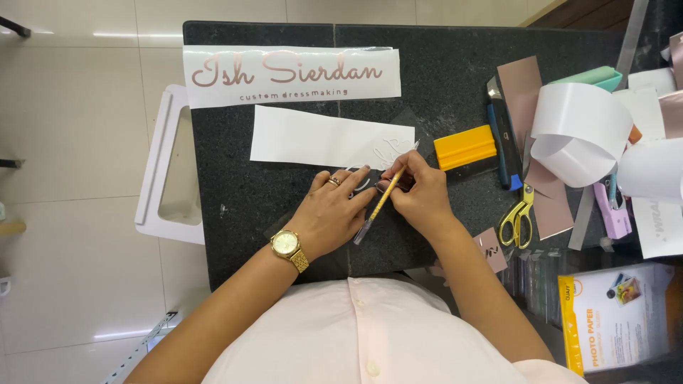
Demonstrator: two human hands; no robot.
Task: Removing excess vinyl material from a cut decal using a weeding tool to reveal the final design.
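Presently, right hand (421, 195) fingers grip a yellow weeding tool (381, 203) with its tip on the white sheet's (320, 139) near right corner, mid-tabletop (455, 57), while left hand (333, 213) fingers press flat beside it.

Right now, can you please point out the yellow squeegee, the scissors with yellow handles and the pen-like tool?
yellow squeegee (464, 146), head view, middle of its yellow blade.
scissors (517, 217), head view, on the yellow handles.
pen-like tool (386, 196), head view, yellow shaft, held in the right hand (420, 195).
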